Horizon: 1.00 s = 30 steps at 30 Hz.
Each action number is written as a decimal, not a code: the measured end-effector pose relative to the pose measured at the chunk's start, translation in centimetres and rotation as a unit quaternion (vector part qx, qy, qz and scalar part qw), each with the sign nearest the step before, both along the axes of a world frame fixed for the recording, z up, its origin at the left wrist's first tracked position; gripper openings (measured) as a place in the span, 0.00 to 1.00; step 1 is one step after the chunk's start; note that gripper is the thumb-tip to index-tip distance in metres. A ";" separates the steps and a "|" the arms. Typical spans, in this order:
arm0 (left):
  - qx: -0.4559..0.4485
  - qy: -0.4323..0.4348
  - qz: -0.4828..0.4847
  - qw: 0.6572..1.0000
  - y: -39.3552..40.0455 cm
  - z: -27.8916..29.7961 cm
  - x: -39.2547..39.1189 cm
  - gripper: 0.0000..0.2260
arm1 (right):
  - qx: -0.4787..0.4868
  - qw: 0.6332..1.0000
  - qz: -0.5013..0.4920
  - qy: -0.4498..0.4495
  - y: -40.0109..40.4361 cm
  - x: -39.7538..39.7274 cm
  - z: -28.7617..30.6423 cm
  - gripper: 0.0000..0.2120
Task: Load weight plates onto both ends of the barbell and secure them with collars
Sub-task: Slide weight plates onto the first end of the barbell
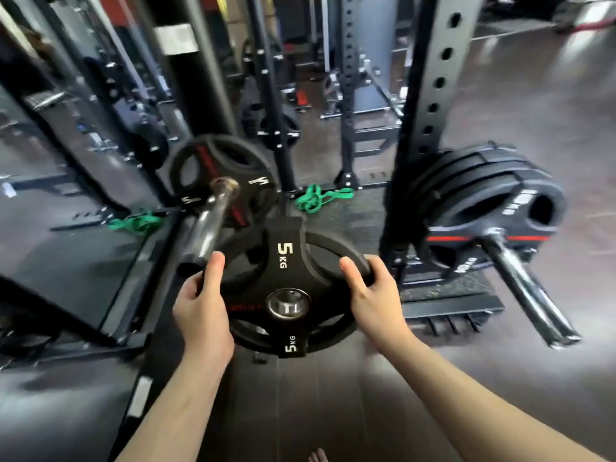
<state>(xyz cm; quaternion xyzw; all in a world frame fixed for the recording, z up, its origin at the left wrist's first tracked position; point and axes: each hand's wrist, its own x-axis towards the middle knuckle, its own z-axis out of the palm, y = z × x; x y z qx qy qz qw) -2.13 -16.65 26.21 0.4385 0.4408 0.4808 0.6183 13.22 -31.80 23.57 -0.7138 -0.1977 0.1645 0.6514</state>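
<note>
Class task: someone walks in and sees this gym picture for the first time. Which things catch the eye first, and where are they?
Front and centre is a black 5 kg plate, held at its rim by the left hand and right hand. Just beyond it, the barbell sleeve already carries a plate. At right, a stack of plates sits on a rack peg.

Both bare forearms reach forward, roughly parallel. Left hand (200,308) grips the plate (286,288) rim at its left, thumb up over the face (fingers curled behind). Right hand (373,295) grips the right rim likewise, thumb on top.
</note>
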 end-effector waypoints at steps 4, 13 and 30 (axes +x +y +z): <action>0.002 0.002 -0.081 0.997 -4.3 0.9 6.6 0.17 | 0.011 0.995 -0.102 -0.003 -6.0 4.0 1.3 0.11; -0.041 0.040 -0.262 0.963 -18.4 -1.1 20.4 0.22 | -0.001 0.944 -0.330 0.005 -23.1 10.4 -0.8 0.10; -0.111 0.138 -0.307 0.935 -30.2 -8.6 28.2 0.27 | -0.045 0.932 -0.353 0.075 -35.2 18.9 -11.3 0.04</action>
